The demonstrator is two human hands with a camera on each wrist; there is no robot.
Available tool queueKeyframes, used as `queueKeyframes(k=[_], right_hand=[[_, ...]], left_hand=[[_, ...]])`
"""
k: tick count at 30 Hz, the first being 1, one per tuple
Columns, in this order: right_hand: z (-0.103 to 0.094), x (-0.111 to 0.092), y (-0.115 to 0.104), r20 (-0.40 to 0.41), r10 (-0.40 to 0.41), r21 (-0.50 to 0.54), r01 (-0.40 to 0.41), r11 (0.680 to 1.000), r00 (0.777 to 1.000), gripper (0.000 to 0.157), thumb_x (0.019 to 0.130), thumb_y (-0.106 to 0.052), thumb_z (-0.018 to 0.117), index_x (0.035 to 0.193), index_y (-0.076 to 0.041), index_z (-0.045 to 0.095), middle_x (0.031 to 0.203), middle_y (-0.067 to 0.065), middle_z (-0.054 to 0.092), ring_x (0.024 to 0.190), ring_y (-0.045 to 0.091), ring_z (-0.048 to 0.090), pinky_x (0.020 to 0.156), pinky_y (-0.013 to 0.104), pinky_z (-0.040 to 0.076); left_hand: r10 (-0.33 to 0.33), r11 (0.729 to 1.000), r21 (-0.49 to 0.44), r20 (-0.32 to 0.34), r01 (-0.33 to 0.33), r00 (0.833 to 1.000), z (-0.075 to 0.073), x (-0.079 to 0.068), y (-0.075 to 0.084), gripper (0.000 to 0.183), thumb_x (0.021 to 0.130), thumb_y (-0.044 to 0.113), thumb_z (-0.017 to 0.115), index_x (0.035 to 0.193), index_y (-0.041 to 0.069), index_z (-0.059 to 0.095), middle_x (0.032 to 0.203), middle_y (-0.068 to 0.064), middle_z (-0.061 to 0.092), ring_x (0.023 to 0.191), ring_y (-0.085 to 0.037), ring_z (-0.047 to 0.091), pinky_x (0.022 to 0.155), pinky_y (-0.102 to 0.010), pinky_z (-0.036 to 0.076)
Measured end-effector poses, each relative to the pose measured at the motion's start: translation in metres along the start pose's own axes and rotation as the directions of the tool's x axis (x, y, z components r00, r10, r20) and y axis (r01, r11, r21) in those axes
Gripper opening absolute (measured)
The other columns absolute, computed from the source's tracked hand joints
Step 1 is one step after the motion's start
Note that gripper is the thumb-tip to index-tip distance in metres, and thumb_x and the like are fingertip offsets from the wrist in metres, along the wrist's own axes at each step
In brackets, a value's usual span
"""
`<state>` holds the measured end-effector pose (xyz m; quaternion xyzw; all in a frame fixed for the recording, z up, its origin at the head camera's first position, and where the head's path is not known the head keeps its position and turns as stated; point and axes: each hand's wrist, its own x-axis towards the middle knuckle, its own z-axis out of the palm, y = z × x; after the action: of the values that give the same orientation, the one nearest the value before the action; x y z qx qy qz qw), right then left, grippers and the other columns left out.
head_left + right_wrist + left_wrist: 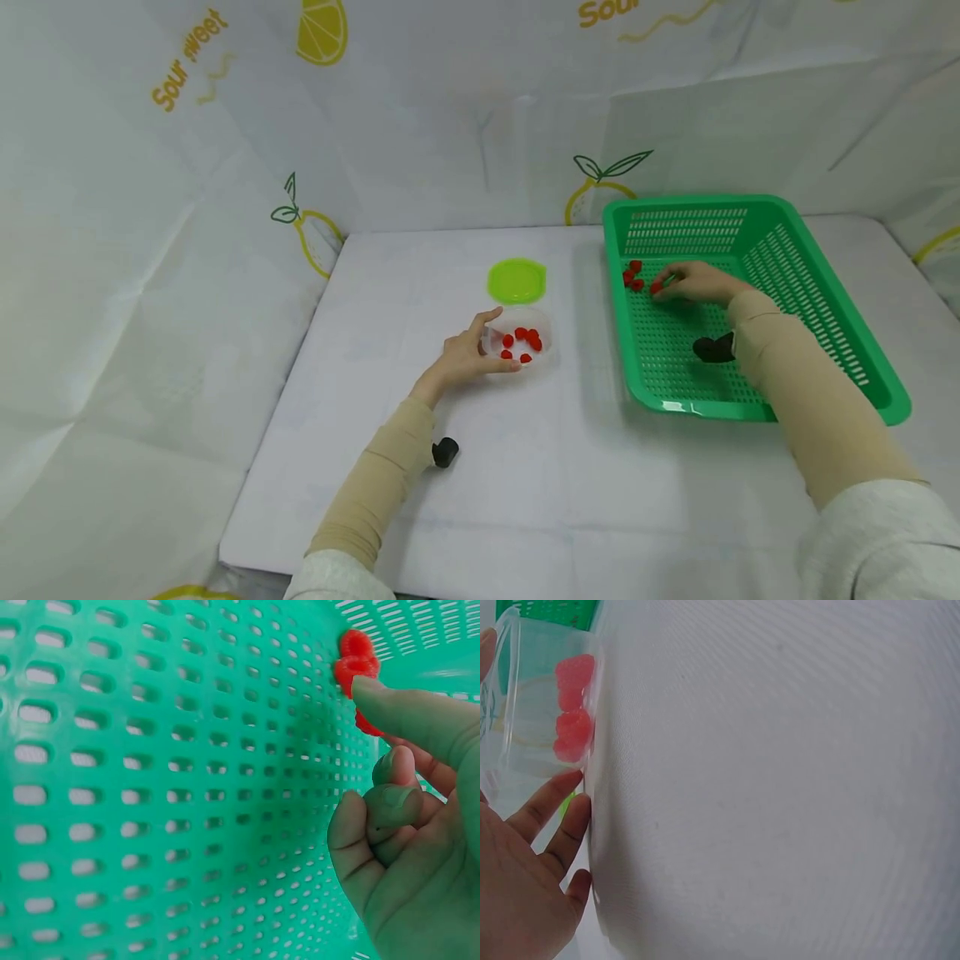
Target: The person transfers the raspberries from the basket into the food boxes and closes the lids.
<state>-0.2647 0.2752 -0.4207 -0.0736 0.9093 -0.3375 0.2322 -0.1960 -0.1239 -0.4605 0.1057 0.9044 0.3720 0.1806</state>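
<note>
Red raspberries [521, 333] lie in a clear plastic tub [553, 350] on the table. My left hand [467, 357] holds this tub from its left side, thumb and fingers spread around it. Through the tub's wall, raspberries [574, 709] also show beside the left hand [536, 877] in the left wrist view. Inside a green basket [652, 392], my right hand [697, 282] pinches one raspberry [657, 287] between thumb and fingers. Close by, against the basket's left wall, sit several more raspberries [630, 277]. In the right wrist view the right hand [427, 802] partly covers the raspberries.
A lime green lid [517, 281] lies on the table just behind the tub. The slotted basket has raised walls and stands on the table's right side. A white cloth [450, 108] with lemon prints hangs behind the white table [487, 483].
</note>
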Motion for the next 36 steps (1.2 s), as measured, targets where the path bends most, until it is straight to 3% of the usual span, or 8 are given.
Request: queueKeyframes(k=[5, 10, 17, 24, 36], right_hand=[[-0.005, -0.005, -0.006, -0.037, -0.011, 0.018, 0.011, 1.000, 0.999, 0.047, 0.090, -0.031, 0.060, 0.123, 0.000, 0.047, 0.096, 0.013, 0.055, 0.082, 0.023, 0.052, 0.072, 0.036, 0.047], [-0.010, -0.008, -0.016, -0.073, -0.029, 0.045, 0.032, 0.998, 0.997, 0.043, 0.091, -0.030, 0.060, 0.121, -0.002, 0.049, 0.083, 0.009, 0.054, 0.076, 0.023, 0.049, 0.071, 0.036, 0.047], [-0.015, -0.013, -0.031, -0.088, -0.058, 0.037, 0.062, 0.997, 0.994, 0.046, 0.090, -0.036, 0.060, 0.122, -0.004, 0.049, 0.082, 0.008, 0.050, 0.079, 0.024, 0.048, 0.076, 0.037, 0.047], [-0.016, -0.018, -0.047, -0.106, -0.096, 0.044, 0.101, 0.994, 0.990, 0.045, 0.090, -0.037, 0.060, 0.122, -0.007, 0.049, 0.078, 0.002, 0.049, 0.081, 0.018, 0.051, 0.074, 0.032, 0.048], [-0.003, -0.015, -0.094, -0.061, -0.181, 0.153, 0.189, 0.970, 0.981, 0.041, 0.086, -0.036, 0.065, 0.117, -0.012, 0.053, 0.080, 0.001, 0.047, 0.077, 0.017, 0.051, 0.075, 0.031, 0.044]], left_hand=[[-0.012, 1.000, -0.005, -0.004, 0.012, 1.000, -0.001, 0.000, 0.000, 0.093, 0.063, 0.064, 0.073, 0.139, 0.053, 0.020, 0.109, -0.001, 0.053, 0.102, -0.022, 0.044, 0.085, -0.041, 0.038], [-0.017, 1.000, -0.007, -0.001, 0.017, 1.000, -0.001, -0.001, 0.000, 0.092, 0.064, 0.063, 0.074, 0.138, 0.054, 0.020, 0.115, -0.001, 0.052, 0.103, -0.022, 0.045, 0.089, -0.043, 0.037], [0.003, 1.000, -0.013, 0.000, -0.003, 1.000, 0.000, 0.001, -0.001, 0.094, 0.063, 0.063, 0.074, 0.140, 0.051, 0.020, 0.117, -0.001, 0.052, 0.100, -0.020, 0.047, 0.095, -0.046, 0.032], [-0.005, 1.000, -0.014, 0.002, 0.005, 1.000, 0.000, 0.002, -0.001, 0.094, 0.063, 0.063, 0.074, 0.139, 0.053, 0.020, 0.115, 0.000, 0.051, 0.100, -0.020, 0.046, 0.091, -0.045, 0.035], [0.010, 1.000, -0.011, 0.009, -0.010, 1.000, 0.000, 0.003, -0.001, 0.094, 0.064, 0.063, 0.074, 0.140, 0.051, 0.020, 0.114, -0.001, 0.051, 0.097, -0.019, 0.048, 0.094, -0.045, 0.031]])
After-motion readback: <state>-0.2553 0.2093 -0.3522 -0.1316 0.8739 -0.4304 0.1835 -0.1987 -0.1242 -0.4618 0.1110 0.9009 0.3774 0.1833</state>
